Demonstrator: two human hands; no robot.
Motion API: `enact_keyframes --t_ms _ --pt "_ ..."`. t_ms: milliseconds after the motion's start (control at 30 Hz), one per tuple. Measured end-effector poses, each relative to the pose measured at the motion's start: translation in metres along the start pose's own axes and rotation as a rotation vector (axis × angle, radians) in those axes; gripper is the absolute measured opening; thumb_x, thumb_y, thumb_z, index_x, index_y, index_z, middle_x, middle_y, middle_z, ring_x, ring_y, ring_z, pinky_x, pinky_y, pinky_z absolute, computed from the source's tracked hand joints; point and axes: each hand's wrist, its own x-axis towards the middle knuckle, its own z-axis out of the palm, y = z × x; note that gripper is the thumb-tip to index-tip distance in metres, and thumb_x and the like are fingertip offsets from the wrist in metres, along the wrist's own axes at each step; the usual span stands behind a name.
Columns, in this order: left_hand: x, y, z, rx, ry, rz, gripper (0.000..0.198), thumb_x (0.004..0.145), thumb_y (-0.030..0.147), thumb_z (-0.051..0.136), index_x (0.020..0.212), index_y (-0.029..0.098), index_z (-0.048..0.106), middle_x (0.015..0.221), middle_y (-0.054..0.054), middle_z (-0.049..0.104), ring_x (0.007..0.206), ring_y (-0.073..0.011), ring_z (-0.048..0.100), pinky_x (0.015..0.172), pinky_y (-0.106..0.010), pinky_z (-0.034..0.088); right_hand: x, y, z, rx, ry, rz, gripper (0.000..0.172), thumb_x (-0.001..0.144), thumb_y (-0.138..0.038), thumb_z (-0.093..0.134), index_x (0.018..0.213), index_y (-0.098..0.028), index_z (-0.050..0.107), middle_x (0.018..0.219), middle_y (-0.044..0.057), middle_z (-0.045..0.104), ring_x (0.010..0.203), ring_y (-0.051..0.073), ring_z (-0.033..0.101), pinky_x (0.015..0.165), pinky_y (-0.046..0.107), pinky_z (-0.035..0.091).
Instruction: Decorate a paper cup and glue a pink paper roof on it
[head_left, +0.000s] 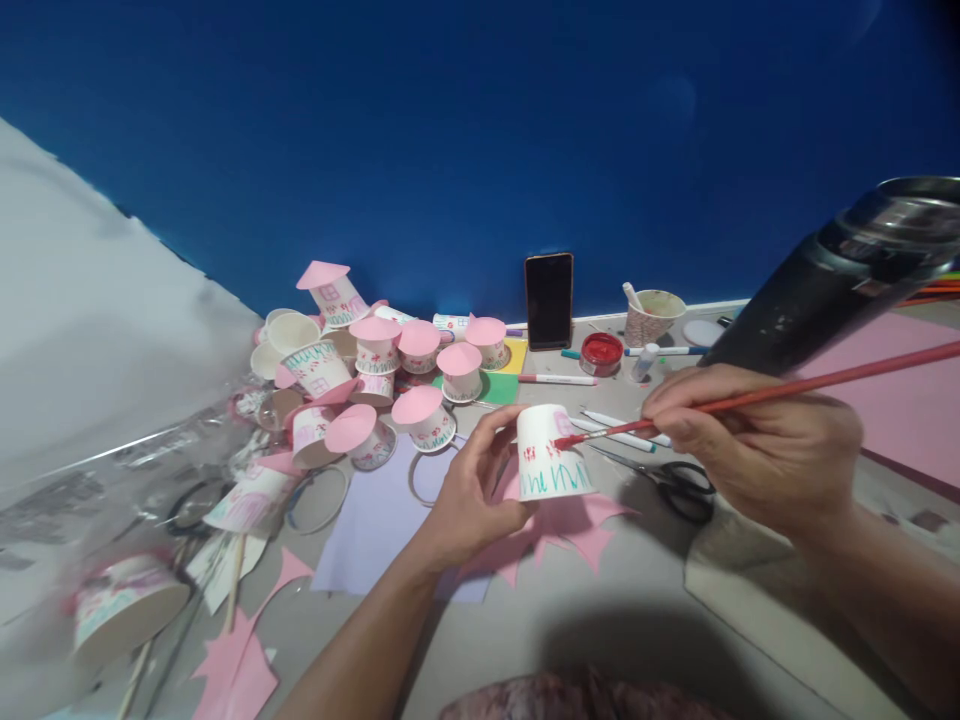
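My left hand (480, 490) grips a white paper cup (544, 475), which is upside down and slightly tilted. Green strokes run along its rim, red dabs sit above them, and a pink window is drawn on its right side. Between the fingers of my right hand (757, 450) is a paintbrush (810, 383) with a red handle. Its red tip touches or nearly touches the cup's side near the window. Beneath the cup lie jagged pink paper scraps (577, 530). Black-handled scissors (682, 490) rest on the table below my right hand.
Several decorated cups with pink paper roofs (420, 405) crowd the left. Behind stand a phone (548, 300), an open jar of red paint (601, 353) and a cup with a marker in it (652, 318). A dark flask (817, 270) rises at right. Purple paper (375, 540) lies at centre left.
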Motion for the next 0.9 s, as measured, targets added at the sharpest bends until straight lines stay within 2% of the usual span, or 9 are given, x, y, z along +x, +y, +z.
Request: enact_keyframes --t_ms 133,333,533,733,900 --pt "-0.001 -0.0012 -0.0007 0.011 -0.001 -0.012 0.077 0.067 0.006 0.079 0.137 0.028 0.058 0.144 -0.009 0.057 0.143 -0.0341 0.049 0.121 -0.049 0.036 -0.0005 -0.0005 0.0 -0.004 0.06 0.033 0.011 0.087 -0.015 0.076 0.08 -0.023 0.075 0.071 -0.001 0.075 0.061 0.016 0.071 0.055 0.025 0.058" --pt "-0.0011 -0.0019 -0.0004 0.0 0.002 0.002 0.078 0.067 0.007 0.08 0.138 0.029 0.057 0.144 -0.008 0.057 0.144 -0.0337 0.048 0.122 -0.049 0.035 0.0009 -0.0015 -0.0001 0.002 -0.004 0.02 0.013 0.089 -0.014 0.074 0.079 -0.023 0.075 0.067 -0.001 0.074 0.058 0.015 0.069 0.053 0.024 0.057" --pt "-0.0008 0.0004 -0.0003 0.016 0.006 -0.026 0.077 0.067 0.009 0.082 0.137 0.028 0.057 0.144 -0.009 0.058 0.143 -0.0348 0.048 0.122 -0.05 0.035 -0.0009 0.0003 -0.0003 0.002 0.037 0.02 0.012 0.088 -0.013 0.075 0.082 -0.023 0.075 0.071 -0.001 0.075 0.062 0.014 0.071 0.058 0.022 0.058" --pt "-0.0013 -0.002 -0.0007 0.005 -0.013 -0.016 0.08 0.066 0.005 0.08 0.139 0.029 0.057 0.145 -0.008 0.056 0.145 -0.0344 0.046 0.123 -0.05 0.033 -0.0024 0.0008 0.0002 0.04 -0.022 0.006 0.011 0.09 -0.017 0.075 0.082 -0.025 0.076 0.069 -0.001 0.075 0.06 0.017 0.071 0.054 0.027 0.058" --pt "-0.0003 -0.0019 -0.0002 -0.034 0.001 -0.031 0.077 0.067 0.007 0.082 0.137 0.03 0.058 0.144 -0.008 0.059 0.143 -0.0346 0.049 0.119 -0.05 0.038 -0.0029 0.0017 -0.0038 0.013 0.038 0.027 0.011 0.091 -0.018 0.075 0.086 -0.027 0.076 0.072 -0.001 0.075 0.062 0.019 0.072 0.056 0.031 0.059"
